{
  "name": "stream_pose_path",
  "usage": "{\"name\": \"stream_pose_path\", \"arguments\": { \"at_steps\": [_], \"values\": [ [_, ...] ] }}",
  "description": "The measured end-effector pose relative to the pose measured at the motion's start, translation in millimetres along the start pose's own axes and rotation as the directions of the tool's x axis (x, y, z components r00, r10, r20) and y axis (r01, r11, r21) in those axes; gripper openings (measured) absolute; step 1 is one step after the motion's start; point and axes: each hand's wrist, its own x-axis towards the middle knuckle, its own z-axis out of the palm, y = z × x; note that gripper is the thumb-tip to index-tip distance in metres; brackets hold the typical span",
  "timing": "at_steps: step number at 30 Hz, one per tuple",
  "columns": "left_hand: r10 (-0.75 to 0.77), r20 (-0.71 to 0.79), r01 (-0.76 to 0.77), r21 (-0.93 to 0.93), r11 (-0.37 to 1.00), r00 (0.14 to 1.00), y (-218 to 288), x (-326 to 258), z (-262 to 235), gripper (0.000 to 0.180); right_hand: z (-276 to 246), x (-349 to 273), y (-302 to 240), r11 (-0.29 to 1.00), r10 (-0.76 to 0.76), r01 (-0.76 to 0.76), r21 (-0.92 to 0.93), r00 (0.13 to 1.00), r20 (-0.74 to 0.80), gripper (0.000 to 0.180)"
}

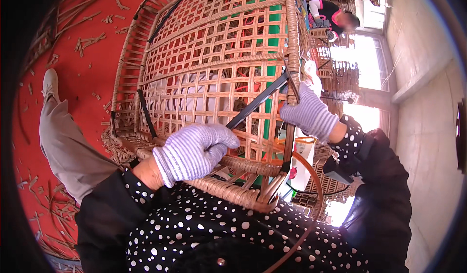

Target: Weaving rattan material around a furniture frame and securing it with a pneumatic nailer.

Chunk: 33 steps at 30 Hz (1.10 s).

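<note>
A brown woven basket (209,89) with an open lattice and a thick wrapped rim rests against my body. My left hand (194,152), in a white-and-purple striped glove, is closed at the near side, pinching the end of a flat black strap (260,100). That strap runs slantwise over the lattice to the right rim, where it is looped. My right hand (311,112), in a matching glove, is closed around the right rim by the loop; its fingertips are partly hidden. From the near right corner a long brown strip (317,195) curves down over my dotted top.
Scraps of cane (90,42) litter the red floor (82,112) on the left, beside my leg and light shoe (50,84). A person (331,19) works at the far right near stacked woven pieces (344,73). Bright windows and a pale wall (428,127) stand on the right.
</note>
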Motion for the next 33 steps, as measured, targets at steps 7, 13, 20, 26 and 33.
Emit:
{"name": "stream_pose_path", "arguments": {
  "at_steps": [7,13,20,26,33],
  "values": [
    [-0.204,0.072,0.206,-0.029,0.978,0.976,71.7,20.2,-20.6,0.032,-18.2,-26.7,-18.2,0.688,-0.183,-0.067,0.722,0.948,0.262,0.033],
    [-0.303,0.062,0.284,0.212,0.935,0.951,109.4,19.8,-25.5,0.046,-2.7,-21.5,-21.4,0.588,-0.443,0.189,0.787,0.889,0.118,0.036],
    [-0.480,-0.037,0.424,0.531,0.734,0.877,168.7,21.9,-16.6,0.035,49.7,-1.7,-30.3,0.217,-0.608,0.404,0.889,0.768,-0.201,0.044],
    [-0.326,-0.543,0.627,0.729,0.274,0.774,177.3,9.1,15.1,0.043,57.7,5.4,-72.3,-0.006,-0.741,0.268,0.963,0.646,-0.184,0.027],
    [-0.201,-0.882,0.840,0.302,0.451,0.425,160.4,-15.1,29.0,0.025,86.3,33.0,-83.8,-0.047,-0.849,0.128,0.991,0.518,-0.107,0.032]
  ]
}}
